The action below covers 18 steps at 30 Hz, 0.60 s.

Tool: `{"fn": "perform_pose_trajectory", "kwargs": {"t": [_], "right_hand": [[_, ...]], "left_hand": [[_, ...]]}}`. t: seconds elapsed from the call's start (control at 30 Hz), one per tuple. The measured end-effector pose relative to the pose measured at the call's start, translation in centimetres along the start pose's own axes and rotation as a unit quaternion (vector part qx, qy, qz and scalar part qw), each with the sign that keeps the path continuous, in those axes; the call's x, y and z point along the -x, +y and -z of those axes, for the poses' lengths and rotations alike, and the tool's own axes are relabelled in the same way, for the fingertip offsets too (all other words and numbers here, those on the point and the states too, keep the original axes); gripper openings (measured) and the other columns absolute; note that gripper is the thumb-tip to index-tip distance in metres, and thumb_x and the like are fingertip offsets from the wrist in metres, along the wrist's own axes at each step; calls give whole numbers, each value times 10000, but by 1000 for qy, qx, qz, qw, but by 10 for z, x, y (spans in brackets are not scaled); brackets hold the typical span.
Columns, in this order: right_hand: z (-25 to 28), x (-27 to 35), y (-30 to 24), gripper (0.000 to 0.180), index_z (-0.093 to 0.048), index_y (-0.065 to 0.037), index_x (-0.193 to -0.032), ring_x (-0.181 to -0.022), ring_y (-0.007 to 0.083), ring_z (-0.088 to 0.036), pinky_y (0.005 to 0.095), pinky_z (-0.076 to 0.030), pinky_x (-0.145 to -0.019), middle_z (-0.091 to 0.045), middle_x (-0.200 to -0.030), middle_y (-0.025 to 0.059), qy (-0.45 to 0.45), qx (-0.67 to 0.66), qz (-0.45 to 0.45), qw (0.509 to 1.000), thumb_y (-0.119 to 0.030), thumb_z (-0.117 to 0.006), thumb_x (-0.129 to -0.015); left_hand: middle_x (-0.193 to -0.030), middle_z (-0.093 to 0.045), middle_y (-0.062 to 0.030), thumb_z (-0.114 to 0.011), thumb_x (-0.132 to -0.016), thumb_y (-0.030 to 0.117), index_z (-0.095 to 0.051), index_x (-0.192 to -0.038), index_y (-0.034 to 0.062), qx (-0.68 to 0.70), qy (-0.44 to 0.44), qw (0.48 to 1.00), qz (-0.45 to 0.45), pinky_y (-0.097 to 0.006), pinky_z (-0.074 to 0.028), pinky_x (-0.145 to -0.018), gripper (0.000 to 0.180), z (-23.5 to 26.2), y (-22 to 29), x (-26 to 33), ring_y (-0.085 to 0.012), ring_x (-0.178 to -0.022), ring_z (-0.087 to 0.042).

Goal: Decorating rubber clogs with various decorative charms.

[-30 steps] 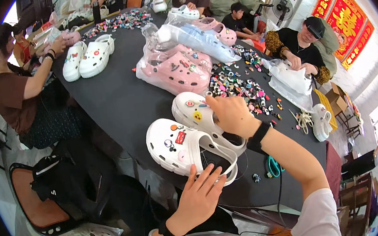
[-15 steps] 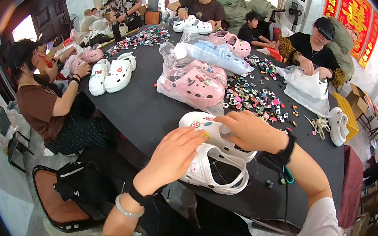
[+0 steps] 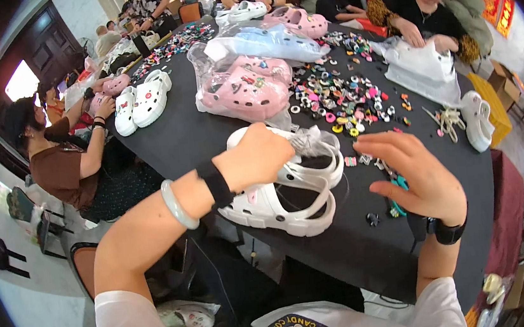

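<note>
Two white clogs lie side by side before me, the near clog [image 3: 279, 209] in plain view with its heel strap toward the right. My left hand [image 3: 258, 154] is closed in a fist over the far clog [image 3: 329, 168] and hides much of its toe. A crumpled greyish, see-through wad [image 3: 314, 140] shows at that clog's opening, beside the fist. What the fingers hold, if anything, is hidden. My right hand [image 3: 420, 175] hovers with fingers spread and nothing in it, right of the clogs, near loose shoe charms [image 3: 354, 99].
Bagged pink clogs [image 3: 245, 92] and a bagged light blue pair [image 3: 272, 44] lie beyond. White clogs [image 3: 150, 98] stand at the left and a single white clog [image 3: 478, 121] at the right edge. A white plastic bag [image 3: 417, 64] lies before a seated co-worker. Other people sit round the dark table [image 3: 177, 143].
My left hand has closed and moved over the far clog. My right hand has left the clogs and moved right, opening out. The view has shifted.
</note>
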State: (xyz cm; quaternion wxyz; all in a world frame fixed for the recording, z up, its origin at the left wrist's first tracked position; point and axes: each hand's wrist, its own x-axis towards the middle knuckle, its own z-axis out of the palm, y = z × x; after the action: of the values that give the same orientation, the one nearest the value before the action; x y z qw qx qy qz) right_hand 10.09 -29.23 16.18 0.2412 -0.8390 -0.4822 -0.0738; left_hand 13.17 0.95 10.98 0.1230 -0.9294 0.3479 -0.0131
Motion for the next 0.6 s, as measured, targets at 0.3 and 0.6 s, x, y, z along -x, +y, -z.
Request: {"fn": "perform_pose_trajectory", "kwargs": {"t": [0.3, 0.6], "right_hand": [[20, 32, 9, 438, -590, -88, -1262, -1053, 296, -619, 425, -438, -987, -657, -1088, 107, 61, 28, 17, 998, -185, -714, -854], [-33, 4, 39, 399, -555, -69, -1278, -910, 341, -655, 437, -502, -777, -689, -983, 150, -88, -29, -65, 994, -213, -648, -918]], "left_hand": [[-606, -631, -163, -676, -726, 273, -674, -673, 27, 67, -8, 986, 153, -442, -495, -574, 252, 40, -13, 9, -345, -605, -645], [-704, -640, -22, -660, -941, 231, -677, -852, -2, 464, -119, 803, 355, -237, -436, -516, 250, 4, -13, 26, -74, -569, -551]]}}
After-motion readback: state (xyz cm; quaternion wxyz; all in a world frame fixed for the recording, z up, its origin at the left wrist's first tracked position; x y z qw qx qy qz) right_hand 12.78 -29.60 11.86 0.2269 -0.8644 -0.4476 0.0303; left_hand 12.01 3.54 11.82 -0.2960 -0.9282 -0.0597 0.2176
